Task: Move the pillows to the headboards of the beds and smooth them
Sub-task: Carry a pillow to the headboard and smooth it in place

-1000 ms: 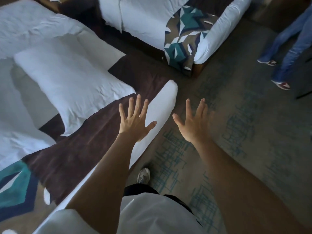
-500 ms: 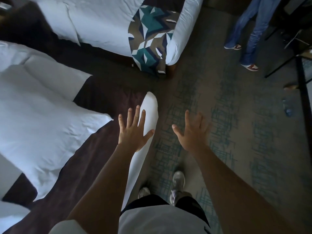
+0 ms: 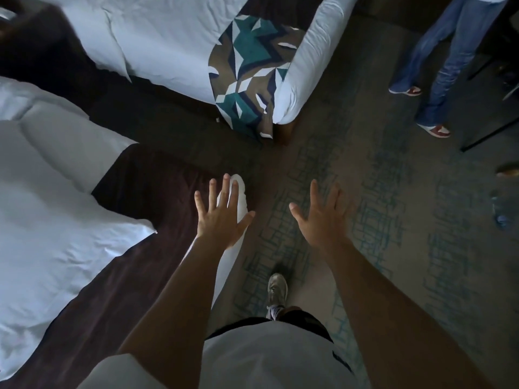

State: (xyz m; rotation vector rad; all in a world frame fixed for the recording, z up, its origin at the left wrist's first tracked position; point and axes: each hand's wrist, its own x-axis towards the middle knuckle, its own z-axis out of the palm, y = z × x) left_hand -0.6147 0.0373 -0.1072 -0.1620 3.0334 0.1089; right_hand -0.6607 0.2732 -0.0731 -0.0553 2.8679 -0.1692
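A large white pillow point(image 3: 53, 242) lies across the foot of the near bed at the left, on its dark brown runner point(image 3: 157, 192). My left hand point(image 3: 222, 217) hovers open with spread fingers over the bed's white corner point(image 3: 238, 192), to the right of the pillow and not touching it. Over the carpet, my right hand point(image 3: 323, 217) is open too and holds nothing. The second bed point(image 3: 168, 37) stands at the top with white covers and a teal patterned runner point(image 3: 247, 71). No headboard is in view.
A dark gap of floor point(image 3: 157, 119) runs between the two beds. Patterned carpet point(image 3: 379, 248) spreads to the right. Another person's legs in jeans point(image 3: 449, 60) stand at the top right beside dark furniture legs point(image 3: 491, 136). My own shoe point(image 3: 278, 289) is below my hands.
The view has swung right and forward along the foot of the near bed; the pillow slid toward the left edge. Both hands stay open and empty, and my foot has stepped forward.
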